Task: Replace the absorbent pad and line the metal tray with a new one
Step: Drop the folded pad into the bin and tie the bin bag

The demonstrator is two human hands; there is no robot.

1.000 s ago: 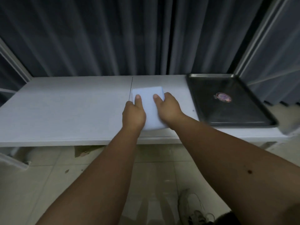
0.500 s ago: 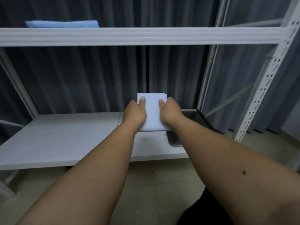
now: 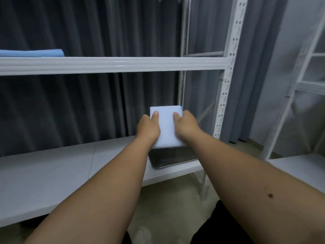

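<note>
Dark pleated curtains hang behind a white metal shelving rack [image 3: 112, 65] in the head view. At centre frame, the left hand [image 3: 148, 128] and right hand [image 3: 186, 125] each grip a side of the folded pale-blue absorbent pad [image 3: 166, 127], thumbs on top, held above the dark metal tray [image 3: 168, 159] on the lower white shelf [image 3: 52, 176]. Opened carelessly, the folded pad could bunch or overhang the tray rim.

both bare forearms stretched forward, left hand [image 3: 148, 128] and right hand [image 3: 186, 125] raised side by side, thumbs on top, fingers curled under, gripping the folded pad [image 3: 166, 127] between them
</note>
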